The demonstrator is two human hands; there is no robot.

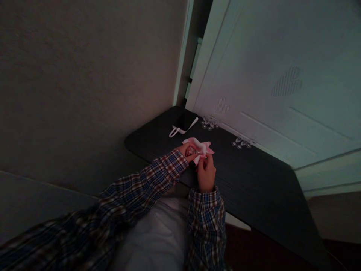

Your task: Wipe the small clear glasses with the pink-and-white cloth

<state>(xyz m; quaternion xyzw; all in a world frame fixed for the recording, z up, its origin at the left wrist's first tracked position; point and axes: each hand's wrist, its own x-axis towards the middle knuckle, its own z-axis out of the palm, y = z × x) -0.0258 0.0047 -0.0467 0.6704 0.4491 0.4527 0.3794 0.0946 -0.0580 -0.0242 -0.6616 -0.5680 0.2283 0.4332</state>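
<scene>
A pink-and-white piece, soft-looking like folded cloth or ribbon with pointed ends [207, 146], is held over the near half of the dark table [242, 177]. My left hand [188, 150] is closed around its left side, and something small and reddish shows by the fingers, too dim to name. At its lower right edge, my right hand [207, 173] pinches with thumb and fingers together. A thin light line shows between the two hands; I cannot tell what it is. Both of my sleeves are plaid.
Farther back on the table lies a dark-screened phone [184, 121] with a white strap loop [174, 131]. Clusters of small clear round pieces [210, 123] sit along the back edge, by a white panel with heart reliefs [287, 82]. A wall [93, 75] rises on the left.
</scene>
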